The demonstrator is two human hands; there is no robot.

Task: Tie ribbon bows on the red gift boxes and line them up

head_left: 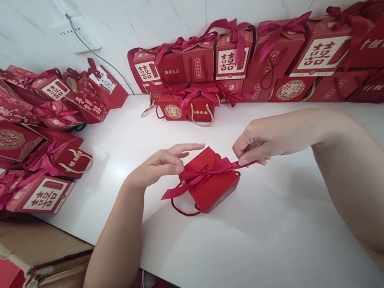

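- the small red gift box [217, 195] sits slantwise on the white table [281, 246] in front of you, between your hands.
- a pink-red ribbon [207, 173] is knotted across its top, one tail trailing left; a dark red cord [184, 213] loops out beside the box.
- your right hand [259, 140] pinches the ribbon's right end between thumb and fingers.
- your left hand [161, 166] is at the box's left edge, fingers stretched out; from here you cannot tell whether its thumb grips anything.
- beyond, stacked red boxes [200, 62] with bows line the marbled wall [165, 4].
- to your left, more decorated boxes [6, 141] crowd together near a cardboard carton [45, 243].
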